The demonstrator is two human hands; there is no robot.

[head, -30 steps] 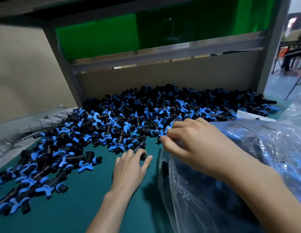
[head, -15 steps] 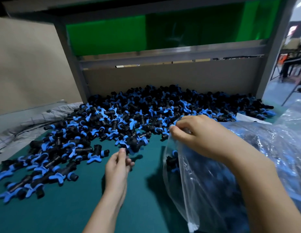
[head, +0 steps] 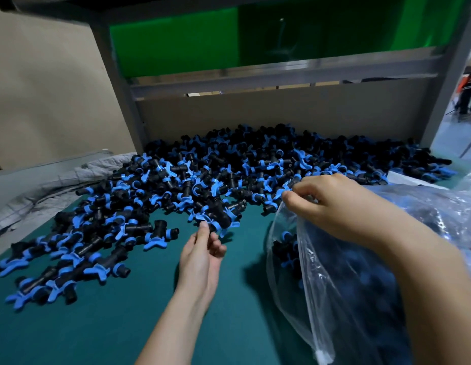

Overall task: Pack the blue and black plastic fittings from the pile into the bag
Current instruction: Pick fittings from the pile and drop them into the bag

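Observation:
A big pile of blue and black plastic fittings (head: pixel 255 164) covers the back and left of the green table (head: pixel 110 325). My left hand (head: pixel 201 259) is raised at the pile's near edge, its thumb and fingers pinching a small clump of fittings (head: pixel 216 216) lifted just off the table. To the right lies the clear plastic bag (head: pixel 347 285), with several fittings inside. My right hand (head: pixel 334 206) pinches the bag's rim and holds its mouth up towards the pile.
A grey frame post (head: pixel 118 85) and a cardboard back wall (head: pixel 281 111) close off the bench behind the pile. Grey quilted cloth (head: pixel 44 185) lies at the left edge. A white sheet (head: pixel 405 177) sticks out at the right by the bag.
My left hand went from lying flat on the table at the pile's edge to rising with fittings pinched in it. My right hand lifted the bag's mouth higher.

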